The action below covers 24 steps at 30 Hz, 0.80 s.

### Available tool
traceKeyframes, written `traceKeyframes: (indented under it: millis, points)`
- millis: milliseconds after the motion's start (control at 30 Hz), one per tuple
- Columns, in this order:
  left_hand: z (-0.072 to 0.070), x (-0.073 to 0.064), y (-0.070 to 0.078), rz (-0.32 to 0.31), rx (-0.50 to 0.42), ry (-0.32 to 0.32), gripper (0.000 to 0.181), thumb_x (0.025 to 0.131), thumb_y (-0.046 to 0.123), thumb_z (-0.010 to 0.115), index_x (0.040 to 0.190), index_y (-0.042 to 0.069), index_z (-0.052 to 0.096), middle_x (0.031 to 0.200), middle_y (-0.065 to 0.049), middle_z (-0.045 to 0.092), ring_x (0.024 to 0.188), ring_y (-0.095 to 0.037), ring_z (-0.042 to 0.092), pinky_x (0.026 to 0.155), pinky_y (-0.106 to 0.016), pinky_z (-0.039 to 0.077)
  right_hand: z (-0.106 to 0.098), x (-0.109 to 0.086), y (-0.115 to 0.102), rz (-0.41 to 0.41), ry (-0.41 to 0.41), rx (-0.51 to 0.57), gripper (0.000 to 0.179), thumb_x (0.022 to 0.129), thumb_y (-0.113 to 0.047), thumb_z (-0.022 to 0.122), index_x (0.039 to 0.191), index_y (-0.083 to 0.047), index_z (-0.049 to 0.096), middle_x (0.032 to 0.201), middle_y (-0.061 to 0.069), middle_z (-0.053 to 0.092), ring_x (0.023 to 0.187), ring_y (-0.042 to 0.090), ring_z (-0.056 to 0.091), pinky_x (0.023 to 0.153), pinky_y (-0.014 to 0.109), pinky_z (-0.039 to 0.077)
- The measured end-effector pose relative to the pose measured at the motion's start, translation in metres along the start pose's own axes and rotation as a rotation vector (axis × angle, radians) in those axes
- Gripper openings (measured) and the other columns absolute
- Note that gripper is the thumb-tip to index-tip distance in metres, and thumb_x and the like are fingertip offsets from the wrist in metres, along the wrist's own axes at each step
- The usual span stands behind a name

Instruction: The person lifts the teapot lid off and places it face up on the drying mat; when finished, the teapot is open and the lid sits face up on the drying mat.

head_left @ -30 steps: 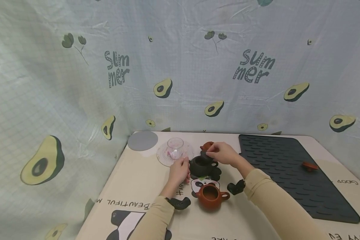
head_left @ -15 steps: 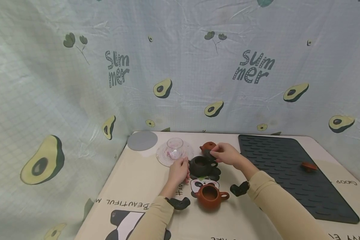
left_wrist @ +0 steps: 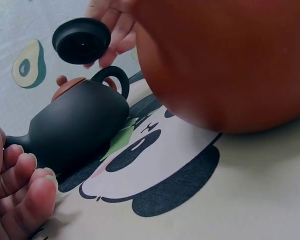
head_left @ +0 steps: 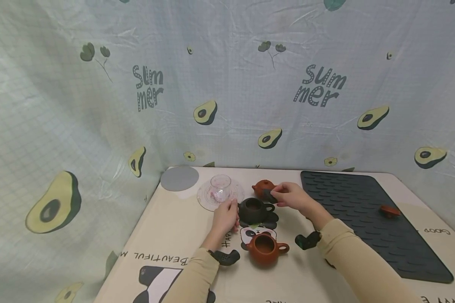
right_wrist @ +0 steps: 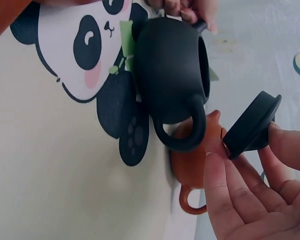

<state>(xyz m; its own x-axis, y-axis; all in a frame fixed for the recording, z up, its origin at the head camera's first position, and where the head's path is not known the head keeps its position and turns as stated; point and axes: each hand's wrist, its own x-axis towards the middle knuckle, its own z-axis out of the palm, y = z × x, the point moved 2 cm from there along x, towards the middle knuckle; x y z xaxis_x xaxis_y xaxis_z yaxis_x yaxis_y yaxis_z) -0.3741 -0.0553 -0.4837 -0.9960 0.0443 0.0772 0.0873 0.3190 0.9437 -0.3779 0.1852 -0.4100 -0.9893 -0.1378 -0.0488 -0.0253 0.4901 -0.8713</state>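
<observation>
A black lid (right_wrist: 252, 126) is pinched, tilted on edge, by the thumb and fingers of the right hand (head_left: 293, 196), just beyond the open black teapot (head_left: 255, 210). That pot's spout is pointed toward the left hand (head_left: 226, 216), whose curled fingers are rested against it; its handle is turned toward the right hand. Three teapots are counted: one black, two reddish-brown (head_left: 264, 248) (head_left: 262, 187). One glass cup (head_left: 220, 187) is stood near the table's far left corner.

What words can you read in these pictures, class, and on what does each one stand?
"Summer", split as "Sum / mer": backdrop cloth, printed twice.
"BEAUTIFUL": tablecloth, upside down.
"GOOD": tablecloth, right edge, upside down.
"HAP...": beside the left hand, partly hidden.
Letters at the bottom edge: cut off, unreadable.
</observation>
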Motion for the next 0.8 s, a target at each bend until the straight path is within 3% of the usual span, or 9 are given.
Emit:
traceKeyframes:
  millis: [200, 500, 800]
  points:
    - [0.0, 0.0, -0.001, -0.031, -0.018, -0.007, 0.041, 0.11, 0.037, 0.044, 0.086, 0.007, 0.059, 0.064, -0.004, 0.059, 0.042, -0.015, 0.055, 0.042, -0.031, 0.05, -0.007, -0.004, 0.002, 0.016, -0.019, 0.045, 0.03, 0.103, -0.019, 0.063, 0.123, 0.003, 0.058, 0.118, 0.02, 0.063, 0.1, 0.027, 0.067, 0.086, 0.039, 0.057]
    - [0.0, -0.003, 0.0, 0.004, -0.012, -0.004, 0.042, 0.111, 0.037, 0.043, 0.085, 0.007, 0.059, 0.064, -0.004, 0.058, 0.042, -0.014, 0.054, 0.042, -0.031, 0.05, -0.014, -0.01, 0.007, 0.019, -0.063, 0.116, 0.037, 0.107, -0.018, 0.056, 0.136, 0.005, 0.053, 0.128, 0.025, 0.06, 0.105, 0.029, 0.066, 0.09, 0.041, 0.056]
    - [0.0, -0.004, 0.002, -0.001, -0.003, 0.002, 0.041, 0.111, 0.035, 0.043, 0.087, 0.006, 0.059, 0.064, -0.004, 0.058, 0.042, -0.014, 0.054, 0.042, -0.03, 0.05, -0.02, -0.01, 0.016, 0.023, -0.068, 0.194, 0.044, 0.109, -0.017, 0.05, 0.142, 0.012, 0.043, 0.136, 0.031, 0.053, 0.111, 0.031, 0.067, 0.093, 0.041, 0.054]
